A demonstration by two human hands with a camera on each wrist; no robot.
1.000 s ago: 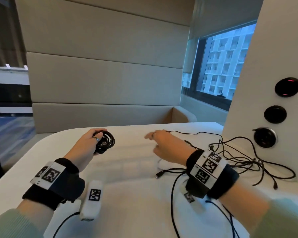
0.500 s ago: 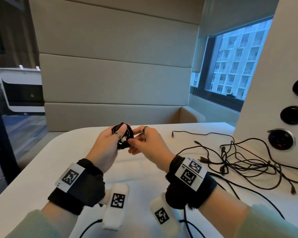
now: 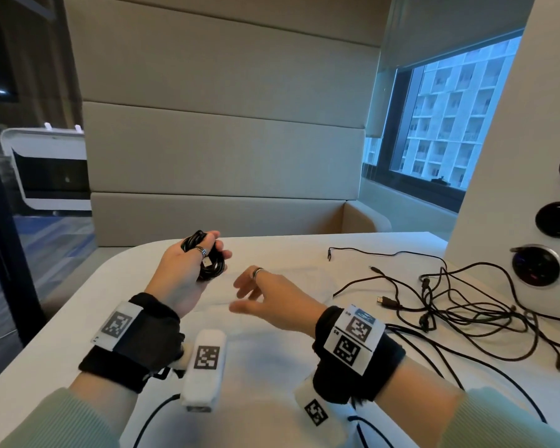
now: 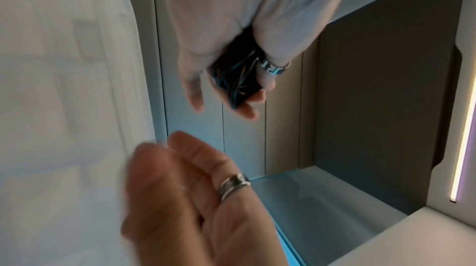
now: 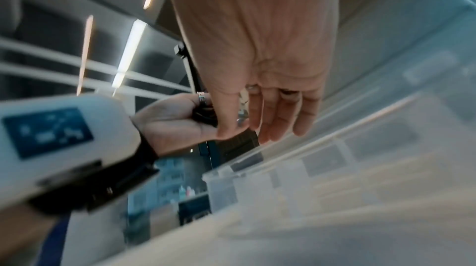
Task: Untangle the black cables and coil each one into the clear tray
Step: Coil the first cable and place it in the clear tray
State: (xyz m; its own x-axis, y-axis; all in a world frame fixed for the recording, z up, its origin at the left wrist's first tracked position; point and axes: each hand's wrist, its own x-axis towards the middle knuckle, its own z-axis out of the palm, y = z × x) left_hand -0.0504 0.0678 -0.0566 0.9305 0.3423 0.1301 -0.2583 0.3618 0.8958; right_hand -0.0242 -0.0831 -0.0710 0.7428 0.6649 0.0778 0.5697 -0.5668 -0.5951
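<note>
Fingers of the left hand (image 3: pixel 188 273) were curled tight round a coiled cable (image 3: pixel 207 260), a small glossy black bundle of thin round loops, lifted clear above the table (image 3: pixel 272 367). A metal ring (image 3: pixel 200 252) banded one of those fingers, and the left-wrist view showed the coil's strands catching bluish light against the palm. The right hand (image 3: pixel 272 302) hung just beside it, apart from the coil, fingers loosely spread and holding nothing; a plain silver ring (image 3: pixel 258 271) sat on one of them. Between and beyond the two hands lay the clear tray (image 3: pixel 307 279), a shallow, see-through plastic rectangle, very faint against the smooth white tabletop; the blurred right-wrist view showed its thin rims and square compartments. What lay inside could not be made out. Off to the right sprawled the tangled cables (image 3: pixel 459 305), thin matte black wires in loose overlapping loops with small plug ends, spread flat on the table near a white panel (image 3: pixel 505 202) set with round black sockets. Both wrists wore black fabric bands carrying white blocks with square printed markers. Padded beige panels rose behind.
</note>
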